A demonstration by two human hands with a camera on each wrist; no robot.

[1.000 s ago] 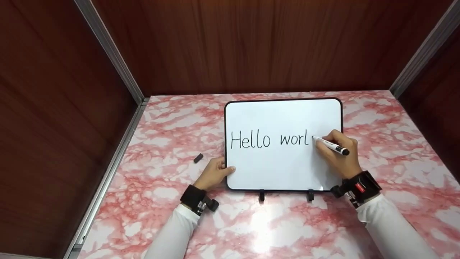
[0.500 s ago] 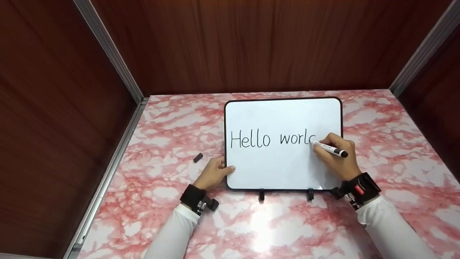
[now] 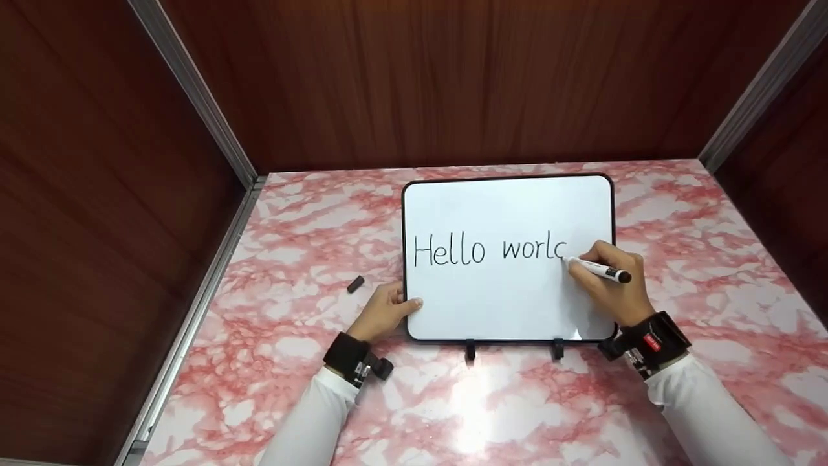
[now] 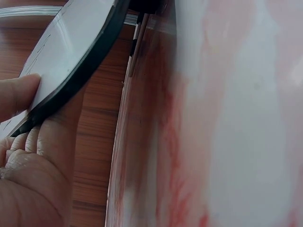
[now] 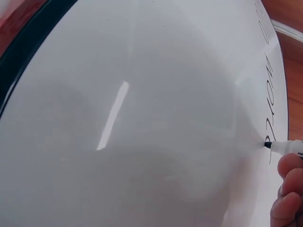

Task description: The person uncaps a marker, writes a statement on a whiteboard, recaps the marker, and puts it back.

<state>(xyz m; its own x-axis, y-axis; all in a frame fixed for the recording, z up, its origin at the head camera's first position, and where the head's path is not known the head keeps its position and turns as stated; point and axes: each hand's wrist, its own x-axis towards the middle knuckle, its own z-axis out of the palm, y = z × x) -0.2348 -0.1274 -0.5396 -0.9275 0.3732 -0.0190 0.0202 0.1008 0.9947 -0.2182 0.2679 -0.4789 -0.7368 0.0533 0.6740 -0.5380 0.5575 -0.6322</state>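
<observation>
A black-framed whiteboard [image 3: 491, 304] stands on the table, propped on small black feet. Its left edge is held by my left hand [image 3: 380, 313], thumb on the white face and fingers behind the frame, as the left wrist view also shows. Between the fingertips and thumb of my right hand [image 3: 611, 281] is a white marker [image 3: 594, 266] with a black end. Its black tip [image 5: 268, 144] meets the board at the last letter of the handwriting [image 3: 488, 249], which reads "Hello worl" plus a round curve.
A small black marker cap [image 3: 356, 284] lies left of the board on the red-and-white marbled table [image 3: 291, 226]. Dark wood panels [image 3: 453, 77] with metal edge strips rise at the back and sides.
A curved stroke has appeared after the "l" as the right hand moved the marker tip down, left and slightly back right. The left hand keeps its hold.
</observation>
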